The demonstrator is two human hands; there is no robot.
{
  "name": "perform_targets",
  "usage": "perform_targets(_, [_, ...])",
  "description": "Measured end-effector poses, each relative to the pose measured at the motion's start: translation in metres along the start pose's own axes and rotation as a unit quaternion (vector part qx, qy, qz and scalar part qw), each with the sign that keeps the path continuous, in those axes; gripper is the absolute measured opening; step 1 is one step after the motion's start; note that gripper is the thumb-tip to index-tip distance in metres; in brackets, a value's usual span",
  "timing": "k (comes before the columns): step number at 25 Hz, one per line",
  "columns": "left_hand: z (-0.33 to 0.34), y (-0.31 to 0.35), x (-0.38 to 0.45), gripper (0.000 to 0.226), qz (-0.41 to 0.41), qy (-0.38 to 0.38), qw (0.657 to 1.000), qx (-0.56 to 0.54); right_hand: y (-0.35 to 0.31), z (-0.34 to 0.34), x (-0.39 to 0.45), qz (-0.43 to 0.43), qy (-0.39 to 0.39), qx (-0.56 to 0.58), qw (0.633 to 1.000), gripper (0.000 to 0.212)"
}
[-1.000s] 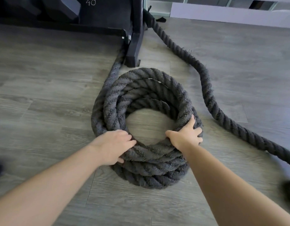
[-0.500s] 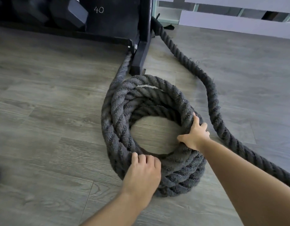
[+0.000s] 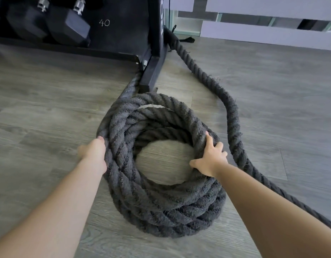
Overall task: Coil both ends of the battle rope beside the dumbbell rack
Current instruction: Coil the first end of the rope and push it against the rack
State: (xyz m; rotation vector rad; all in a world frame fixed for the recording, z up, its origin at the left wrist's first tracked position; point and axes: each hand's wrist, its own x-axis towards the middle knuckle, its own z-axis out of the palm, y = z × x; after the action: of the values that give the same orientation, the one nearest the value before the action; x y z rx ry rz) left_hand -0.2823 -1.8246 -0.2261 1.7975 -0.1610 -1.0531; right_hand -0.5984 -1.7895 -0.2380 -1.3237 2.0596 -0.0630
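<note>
A thick dark grey battle rope lies in a stacked coil (image 3: 161,211) on the wood floor, just in front of the black dumbbell rack (image 3: 151,53). My left hand (image 3: 94,151) presses against the coil's outer left side, fingers hidden behind the rope. On the coil's right rim rests my right hand (image 3: 211,157), thumb inside the ring and fingers spread over the top. The rope's other length (image 3: 233,116) runs loose from behind the rack's post, curves past the coil on the right and leaves the frame at the lower right.
Black hex dumbbells (image 3: 68,28) sit on the rack's lowest shelf at the upper left, beside a panel marked 40. A white wall base with glass panels (image 3: 272,32) runs along the back right. Grey plank floor (image 3: 40,108) surrounds the coil.
My left hand has moved from the coil's near edge to its outer left side. The right hand has stayed on the right rim. The coil now sits closer to the rack's foot.
</note>
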Motion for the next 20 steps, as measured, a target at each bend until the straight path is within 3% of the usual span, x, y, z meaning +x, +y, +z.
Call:
perform_targets(2, [0.005, 0.006, -0.022, 0.039, 0.004, 0.032, 0.997, -0.074, -0.001, -0.002, 0.005, -0.009, 0.0, -0.008, 1.0, 0.12])
perform_targets(4, [0.006, 0.008, -0.034, 0.015, 0.056, 0.015, 0.995, -0.083, -0.004, -0.005, 0.011, -0.017, -0.005, -0.017, 1.0, 0.12])
perform_targets(9, [0.007, -0.006, -0.038, 0.01, 0.153, -0.039, 0.987, -0.035, -0.012, -0.017, 0.03, -0.047, -0.01, -0.044, 0.998, 0.117])
perform_targets(12, [0.011, -0.018, -0.033, 0.027, 0.226, -0.014, 0.963, 0.148, -0.018, -0.03, 0.048, -0.07, -0.012, -0.056, 0.996, 0.114])
perform_targets(13, [0.013, -0.02, -0.04, 0.036, 0.313, 0.024, 0.915, 0.253, -0.021, -0.036, 0.055, -0.077, -0.014, -0.061, 0.995, 0.113])
perform_targets(14, [0.017, -0.024, -0.053, 0.049, 0.448, 0.045, 0.821, 0.352, -0.024, -0.042, 0.063, -0.084, -0.018, -0.068, 0.994, 0.112])
perform_targets(15, [0.021, -0.028, -0.069, 0.064, 0.591, -0.019, 0.678, 0.438, -0.03, -0.046, 0.071, -0.092, -0.022, -0.075, 0.993, 0.112])
perform_targets(16, [0.026, -0.033, -0.083, 0.081, 0.659, -0.158, 0.523, 0.517, -0.034, -0.049, 0.078, -0.098, -0.024, -0.084, 0.991, 0.112])
perform_targets(17, [0.03, -0.039, -0.093, 0.103, 0.635, -0.286, 0.406, 0.592, -0.038, -0.051, 0.085, -0.104, -0.02, -0.094, 0.99, 0.112])
perform_targets(18, [0.035, -0.046, -0.099, 0.123, 0.568, -0.359, 0.336, 0.66, -0.041, -0.051, 0.091, -0.112, -0.012, -0.102, 0.988, 0.111])
perform_targets(20, [0.046, -0.061, -0.097, 0.128, 0.515, -0.359, 0.301, 0.717, -0.047, -0.05, 0.101, -0.129, 0.004, -0.096, 0.987, 0.109])
